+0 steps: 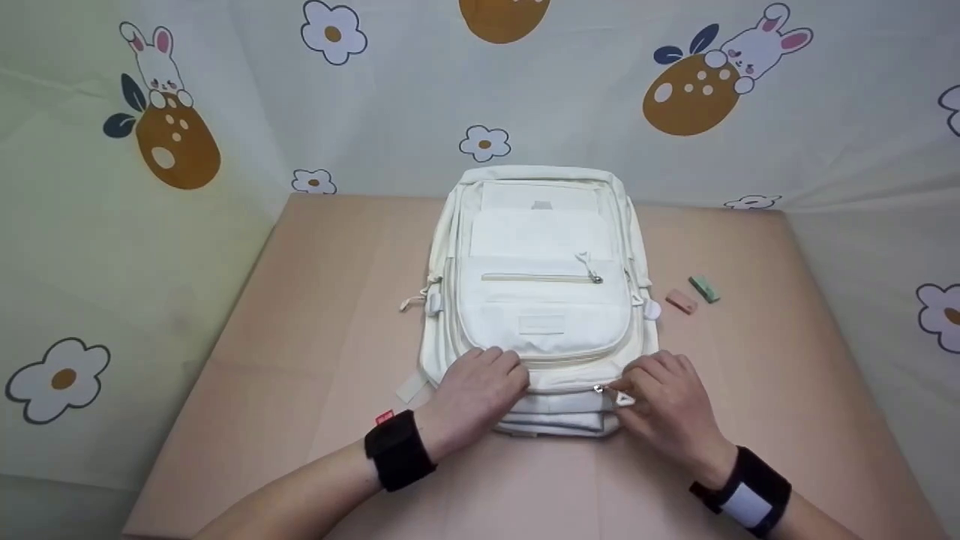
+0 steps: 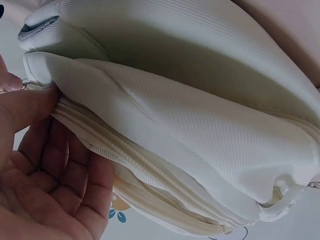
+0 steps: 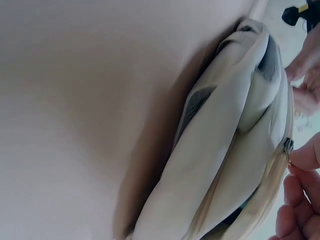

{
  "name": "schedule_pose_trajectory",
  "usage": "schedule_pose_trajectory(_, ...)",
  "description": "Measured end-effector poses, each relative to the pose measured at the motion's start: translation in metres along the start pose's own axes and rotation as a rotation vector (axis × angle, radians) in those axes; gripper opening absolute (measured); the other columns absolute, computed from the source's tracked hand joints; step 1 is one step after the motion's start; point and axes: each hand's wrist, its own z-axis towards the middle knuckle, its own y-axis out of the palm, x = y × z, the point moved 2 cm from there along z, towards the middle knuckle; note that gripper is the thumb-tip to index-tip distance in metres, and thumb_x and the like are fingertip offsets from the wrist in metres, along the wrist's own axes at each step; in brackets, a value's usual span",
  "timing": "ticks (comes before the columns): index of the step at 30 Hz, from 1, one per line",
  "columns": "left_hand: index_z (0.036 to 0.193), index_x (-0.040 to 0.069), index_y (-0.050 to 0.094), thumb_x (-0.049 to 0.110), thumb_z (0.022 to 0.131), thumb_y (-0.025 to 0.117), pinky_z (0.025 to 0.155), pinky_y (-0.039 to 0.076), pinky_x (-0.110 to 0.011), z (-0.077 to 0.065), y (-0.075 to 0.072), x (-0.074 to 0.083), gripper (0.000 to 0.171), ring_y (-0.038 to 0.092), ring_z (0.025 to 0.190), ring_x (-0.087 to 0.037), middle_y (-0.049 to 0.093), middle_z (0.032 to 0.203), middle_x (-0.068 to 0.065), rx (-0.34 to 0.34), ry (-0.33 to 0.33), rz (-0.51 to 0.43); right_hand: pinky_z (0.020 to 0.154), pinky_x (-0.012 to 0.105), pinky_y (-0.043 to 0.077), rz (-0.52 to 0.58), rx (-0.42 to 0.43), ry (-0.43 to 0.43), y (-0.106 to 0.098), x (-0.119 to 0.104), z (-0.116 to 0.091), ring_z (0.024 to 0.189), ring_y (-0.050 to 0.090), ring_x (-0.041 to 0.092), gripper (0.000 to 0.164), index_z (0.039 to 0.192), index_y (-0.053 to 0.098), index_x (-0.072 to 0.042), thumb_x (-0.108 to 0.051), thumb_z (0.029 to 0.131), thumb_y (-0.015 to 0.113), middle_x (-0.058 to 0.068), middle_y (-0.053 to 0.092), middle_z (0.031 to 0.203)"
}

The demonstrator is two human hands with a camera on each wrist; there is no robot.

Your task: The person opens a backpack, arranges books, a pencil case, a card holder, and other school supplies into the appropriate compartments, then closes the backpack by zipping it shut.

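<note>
A cream backpack (image 1: 544, 300) lies front side up, its bottom end nearest me. My left hand (image 1: 480, 394) grips the fabric at that end. In the left wrist view its thumb (image 2: 30, 105) presses on the edge by a zipper (image 2: 107, 132), the fingers curled beneath. To its right, my right hand (image 1: 667, 397) pinches the zipper pull (image 1: 622, 399) between thumb and finger. In the right wrist view the metal slider (image 3: 288, 145) shows just beside those fingertips. Below the slider the bag gapes, with something dark and greenish inside that I cannot make out.
Right of the backpack, a small pink block (image 1: 681, 301) and a green one (image 1: 704, 289) lie on the tan table (image 1: 337, 300). A strap end (image 1: 411, 388) sticks out at the bag's left. Printed cloth (image 1: 405, 97) hangs behind and at both sides.
</note>
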Motion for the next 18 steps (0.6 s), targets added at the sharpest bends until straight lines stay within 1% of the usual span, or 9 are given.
schedule_pose_trajectory(4,0.086,0.016,0.06,0.021,0.098,0.065,0.058,0.037,-0.028,0.004,-0.003,0.004,0.014,0.051,0.071,-0.016,0.055,0.082,0.004,0.016,0.007,0.009,0.071,0.028,0.036,-0.004,-0.013,0.034,0.0,0.002,-0.002,0.082,0.056,0.014,0.01,0.085,0.07,-0.017,-0.014,0.08,0.078,-0.006,0.065,0.088)
schedule_pose_trajectory(6,0.088,0.016,0.063,0.02,0.095,0.066,0.058,0.037,-0.027,0.009,-0.005,0.007,0.008,0.052,0.071,-0.016,0.056,0.083,0.004,0.021,0.013,0.005,0.07,0.027,0.036,0.008,-0.03,0.057,-0.001,0.002,-0.003,0.082,0.055,0.012,0.011,0.085,0.07,-0.017,-0.014,0.08,0.079,-0.007,0.065,0.087)
schedule_pose_trajectory(8,0.092,0.017,0.065,0.023,0.093,0.069,0.058,0.039,-0.027,0.016,-0.006,0.012,0.007,0.053,0.073,-0.015,0.058,0.086,0.005,0.019,0.026,0.005,0.069,0.026,0.037,0.02,-0.044,0.079,-0.001,0.001,-0.002,0.081,0.055,0.01,0.014,0.085,0.069,-0.018,-0.013,0.079,0.081,-0.009,0.065,0.087)
schedule_pose_trajectory(11,0.094,0.018,0.067,0.033,0.091,0.073,0.059,0.04,-0.027,0.028,-0.006,0.022,0.016,0.054,0.075,-0.014,0.06,0.089,0.005,0.017,0.067,0.02,0.068,0.025,0.038,0.036,-0.05,0.099,-0.003,-0.002,-0.001,0.081,0.056,0.007,0.018,0.087,0.07,-0.019,-0.011,0.078,0.084,-0.011,0.065,0.088)
schedule_pose_trajectory(14,0.09,0.02,0.067,0.035,0.093,0.071,0.059,0.041,-0.027,0.041,-0.004,0.033,0.016,0.054,0.075,-0.014,0.06,0.087,0.006,0.01,0.114,0.08,0.07,0.024,0.04,0.048,-0.051,0.107,-0.003,-0.005,0.0,0.082,0.057,0.006,0.023,0.09,0.071,-0.02,-0.009,0.077,0.086,-0.013,0.066,0.091)
schedule_pose_trajectory(18,0.087,0.02,0.064,0.023,0.093,0.067,0.057,0.04,-0.025,0.053,0.003,0.042,0.008,0.052,0.072,-0.013,0.056,0.083,0.006,-0.021,0.132,0.172,0.074,0.023,0.041,0.076,-0.037,0.098,-0.004,-0.008,0.0,0.085,0.061,0.007,0.027,0.092,0.072,-0.019,-0.005,0.075,0.088,-0.012,0.068,0.093)
